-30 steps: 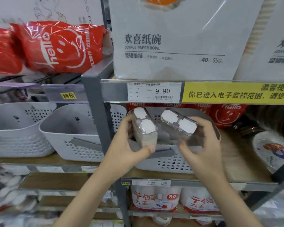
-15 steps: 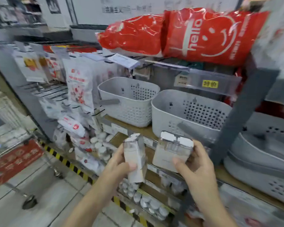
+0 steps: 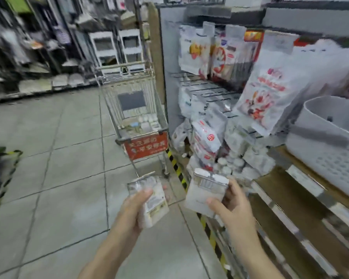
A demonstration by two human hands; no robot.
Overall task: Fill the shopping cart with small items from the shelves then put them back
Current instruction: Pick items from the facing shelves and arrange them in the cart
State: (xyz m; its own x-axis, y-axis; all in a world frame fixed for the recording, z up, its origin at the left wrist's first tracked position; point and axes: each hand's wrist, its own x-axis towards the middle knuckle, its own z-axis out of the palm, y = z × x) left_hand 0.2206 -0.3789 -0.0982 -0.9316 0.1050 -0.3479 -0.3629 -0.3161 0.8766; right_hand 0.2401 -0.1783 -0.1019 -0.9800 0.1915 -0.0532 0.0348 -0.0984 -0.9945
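Two small clear-wrapped white packs are in hand, one each. The left hand (image 3: 136,208) curls its fingers round the left pack (image 3: 149,198), thumb laid across the front, the pack tilted and upright. The right hand (image 3: 230,206) grips the right pack (image 3: 205,191) the same way, thumb on the near face, fingers wrapped behind. The two packs sit side by side and apart. One wire shopping cart (image 3: 137,115) stands on the tiled floor (image 3: 48,178) ahead of the left hand, well apart from it, with a red sign (image 3: 146,147) on its near end and a few small pale items inside, too blurred to count. Ahead of the right hand hang several white pouches (image 3: 270,97). One grey perforated basket (image 3: 328,146) sits on the wooden shelf (image 3: 290,190) to the right of that hand.
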